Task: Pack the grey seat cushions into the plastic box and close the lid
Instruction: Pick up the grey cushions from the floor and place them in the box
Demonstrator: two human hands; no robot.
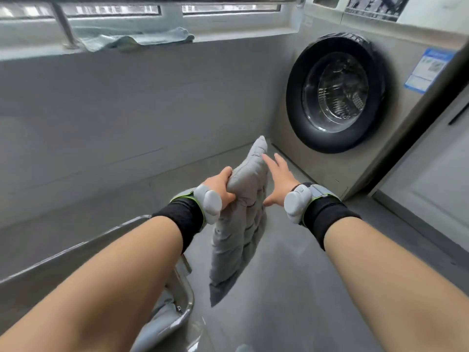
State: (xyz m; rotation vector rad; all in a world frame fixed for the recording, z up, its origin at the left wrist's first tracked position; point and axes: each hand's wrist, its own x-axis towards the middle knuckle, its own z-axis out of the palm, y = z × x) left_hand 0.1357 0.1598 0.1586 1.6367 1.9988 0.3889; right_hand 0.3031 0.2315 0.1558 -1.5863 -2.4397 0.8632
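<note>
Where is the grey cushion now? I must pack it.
Mid-frame, the grey cushion hangs gripped by the left hand, right hand beside it, before the washing machine.

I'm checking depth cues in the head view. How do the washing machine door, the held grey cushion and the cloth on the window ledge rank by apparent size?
1. Washing machine door
2. Grey cushion, seen edge-on and nearer the camera, so only roughly second
3. Cloth on the ledge, farther off, so unsure

- The cushion (pixel 243 212) hangs in the middle, above the floor (pixel 291 288).
- The left hand (pixel 219 185) is on its left, the right hand (pixel 278 179) on its right.
- The plastic box (pixel 177 295) sits near, down on the left, with another cushion (pixel 162 318) in it.
- The washing machine (pixel 355 97) stands far right.
- A cloth (pixel 137 39) lies on the window ledge (pixel 33 53), far left.
</note>
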